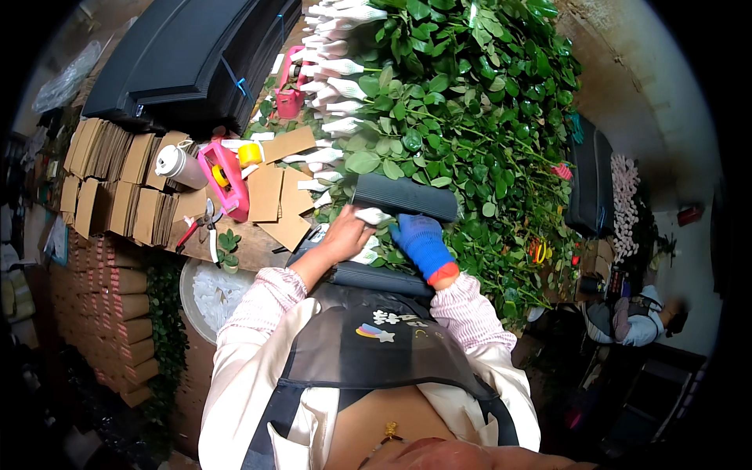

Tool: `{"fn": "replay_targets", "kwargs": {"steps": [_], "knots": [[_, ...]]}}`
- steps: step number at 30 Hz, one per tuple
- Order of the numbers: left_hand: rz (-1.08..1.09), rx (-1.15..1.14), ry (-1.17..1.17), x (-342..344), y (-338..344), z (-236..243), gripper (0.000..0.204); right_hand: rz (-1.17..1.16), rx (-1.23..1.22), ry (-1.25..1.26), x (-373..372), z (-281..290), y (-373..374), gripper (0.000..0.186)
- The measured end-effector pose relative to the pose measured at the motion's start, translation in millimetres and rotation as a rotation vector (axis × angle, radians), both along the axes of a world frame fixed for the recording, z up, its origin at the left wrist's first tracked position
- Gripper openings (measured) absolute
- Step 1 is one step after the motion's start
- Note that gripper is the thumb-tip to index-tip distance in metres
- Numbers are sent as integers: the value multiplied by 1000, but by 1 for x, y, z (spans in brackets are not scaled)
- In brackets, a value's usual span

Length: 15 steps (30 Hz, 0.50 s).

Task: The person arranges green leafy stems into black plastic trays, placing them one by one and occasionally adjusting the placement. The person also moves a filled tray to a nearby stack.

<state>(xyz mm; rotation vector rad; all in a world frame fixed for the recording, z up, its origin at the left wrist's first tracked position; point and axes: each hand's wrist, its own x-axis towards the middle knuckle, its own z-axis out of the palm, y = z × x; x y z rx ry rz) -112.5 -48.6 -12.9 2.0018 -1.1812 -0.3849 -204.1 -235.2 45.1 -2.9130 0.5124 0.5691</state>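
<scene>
My bare left hand (346, 233) curls its fingers at a rose bud in a white netting sleeve (372, 216). My right hand (419, 243), in a blue glove with a red cuff, grips just below that bud, at its green stem. A dark corrugated roll (403, 196) lies just above my hands, and another dark corrugated strip (372, 278) is below them, near my apron. More white-sleeved buds (338, 88) form a long column beside a thick bank of leafy rose stems (478, 94).
Stacked cardboard pieces (121, 188), pink tape dispensers (227, 178), pruning shears (205, 227) and a white-lidded bottle (176, 164) occupy the left. Black sheets (176, 63) are stacked behind. A white tub (215, 301) sits below the table's edge. A co-worker (630, 321) is at far right.
</scene>
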Motion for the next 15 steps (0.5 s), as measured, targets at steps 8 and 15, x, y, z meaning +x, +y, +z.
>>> {"fn": "replay_targets", "kwargs": {"steps": [8,15], "knots": [[283,-65,171,9,-4,8,31,-39,-45,-67,0,-22,-4,37],[448,-166,409,-4,18,3,23,-69,-40,-60,-3,-33,-5,40]]}}
